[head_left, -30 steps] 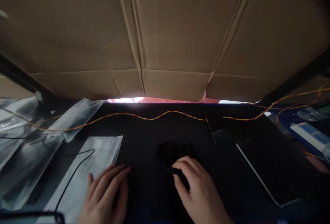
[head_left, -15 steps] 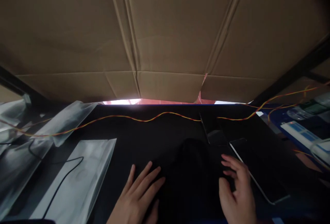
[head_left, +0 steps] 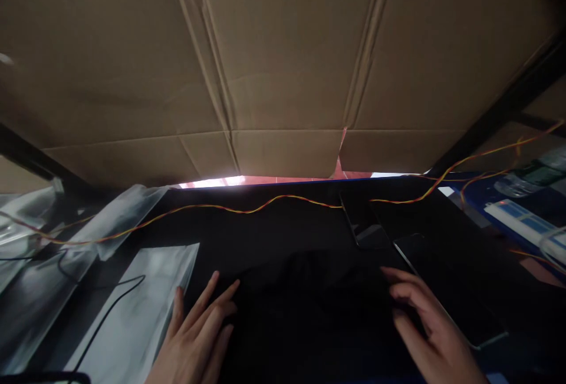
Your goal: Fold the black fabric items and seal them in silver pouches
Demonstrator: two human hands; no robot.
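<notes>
My left hand [head_left: 198, 331] lies flat on the black table surface [head_left: 274, 236], fingers stretched out and apart, its edge beside a silvery plastic bag [head_left: 145, 289]. My right hand [head_left: 428, 325] rests at the right with fingers loosely extended, touching the near edge of a dark flat tablet-like slab [head_left: 446, 284]. Between the hands lies a dark cloth-like thing [head_left: 318, 295], hard to make out in the dim light. Neither hand holds anything.
A large cardboard sheet [head_left: 283, 59] hangs over the back of the table. A red-yellow twisted wire [head_left: 247, 210] runs across the table. More silvery bags [head_left: 124, 213] and a thin black cable [head_left: 110, 301] lie at left. Blue-and-white items [head_left: 522, 222] sit at far right.
My right hand has moved from the table's middle to the right beside the dark slab. My left hand went right, then back left next to the silvery bag. The view tilted slightly.
</notes>
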